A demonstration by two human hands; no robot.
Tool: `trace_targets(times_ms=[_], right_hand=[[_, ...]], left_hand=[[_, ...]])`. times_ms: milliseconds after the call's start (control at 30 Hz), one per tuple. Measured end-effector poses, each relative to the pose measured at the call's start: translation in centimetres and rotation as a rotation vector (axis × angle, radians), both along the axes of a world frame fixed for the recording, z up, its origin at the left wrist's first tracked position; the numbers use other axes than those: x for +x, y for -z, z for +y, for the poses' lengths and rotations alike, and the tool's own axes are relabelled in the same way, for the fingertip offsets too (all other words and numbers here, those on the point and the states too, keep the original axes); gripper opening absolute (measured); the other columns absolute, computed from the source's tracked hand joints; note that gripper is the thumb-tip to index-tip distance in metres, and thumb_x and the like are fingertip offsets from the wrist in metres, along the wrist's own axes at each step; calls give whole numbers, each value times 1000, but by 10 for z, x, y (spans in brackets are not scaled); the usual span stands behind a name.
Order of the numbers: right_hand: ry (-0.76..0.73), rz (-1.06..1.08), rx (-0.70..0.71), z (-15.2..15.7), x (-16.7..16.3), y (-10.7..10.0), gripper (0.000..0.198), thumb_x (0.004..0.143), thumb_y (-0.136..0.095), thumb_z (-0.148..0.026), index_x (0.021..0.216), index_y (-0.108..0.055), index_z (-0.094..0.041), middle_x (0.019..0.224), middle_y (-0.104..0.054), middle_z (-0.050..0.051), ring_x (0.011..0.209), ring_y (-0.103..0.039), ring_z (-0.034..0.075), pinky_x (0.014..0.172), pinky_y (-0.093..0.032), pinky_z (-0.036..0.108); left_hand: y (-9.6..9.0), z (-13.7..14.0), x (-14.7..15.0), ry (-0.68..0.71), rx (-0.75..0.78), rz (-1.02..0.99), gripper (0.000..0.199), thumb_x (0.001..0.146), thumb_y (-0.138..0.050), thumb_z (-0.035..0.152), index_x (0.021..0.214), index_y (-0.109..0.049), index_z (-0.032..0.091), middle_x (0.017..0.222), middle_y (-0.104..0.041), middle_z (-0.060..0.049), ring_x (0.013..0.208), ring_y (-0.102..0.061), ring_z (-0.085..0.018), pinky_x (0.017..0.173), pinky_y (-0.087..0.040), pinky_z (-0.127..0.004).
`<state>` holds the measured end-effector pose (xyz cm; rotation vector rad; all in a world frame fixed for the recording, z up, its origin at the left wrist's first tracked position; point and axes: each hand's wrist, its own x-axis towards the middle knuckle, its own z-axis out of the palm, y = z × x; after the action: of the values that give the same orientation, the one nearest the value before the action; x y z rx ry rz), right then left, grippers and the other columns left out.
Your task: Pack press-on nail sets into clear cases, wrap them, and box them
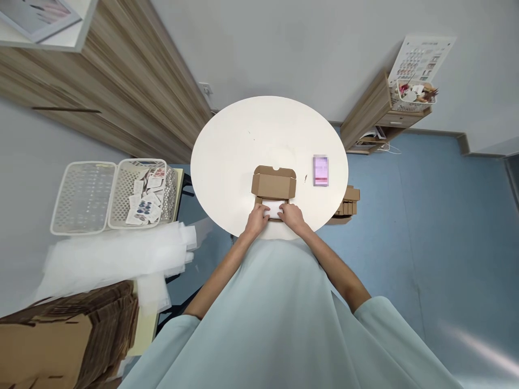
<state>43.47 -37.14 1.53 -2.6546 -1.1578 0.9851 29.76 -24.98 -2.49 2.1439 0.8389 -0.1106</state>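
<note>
A small brown cardboard box [274,185] lies near the front of the round white table, its lid folded back away from me. Inside it is a flat white piece [273,208], which looks like folded foam wrap. My left hand [257,218] has its fingers curled on the left end of the white piece, at the box's side. On the opposite end, my right hand [291,216] grips in the same way, thumb inward. Whatever lies under the white piece is hidden.
The white table [227,162] carries a phone with a lit screen [320,170] at right. On the left are an open white basket [125,200] of small packets, white foam sheets [121,256] and stacked flat cardboard [48,346]. More boxes [349,205] sit beyond the table's right edge.
</note>
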Motion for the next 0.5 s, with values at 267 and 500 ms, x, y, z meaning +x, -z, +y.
trace_targets(times_ms=[267,500], right_hand=[[-96,-43,-92,7,-5,-7,23,104,-54,-19,113,-75,-15,119,-75,16,108,-71,26,85,-49,30],[-76,-42,-17,0,-4,-13,27,106,-49,-21,110,-75,-16,122,-72,15,105,-70,24,84,-49,30]], left_hand=[[3,-1,-3,58,43,-26,36,92,-59,13,126,-69,21,129,-63,-11,106,-69,-28,99,-55,-41],[-13,-1,-6,34,146,-37,36,97,-47,10,124,-67,21,129,-65,-11,108,-68,-28,96,-54,-40]])
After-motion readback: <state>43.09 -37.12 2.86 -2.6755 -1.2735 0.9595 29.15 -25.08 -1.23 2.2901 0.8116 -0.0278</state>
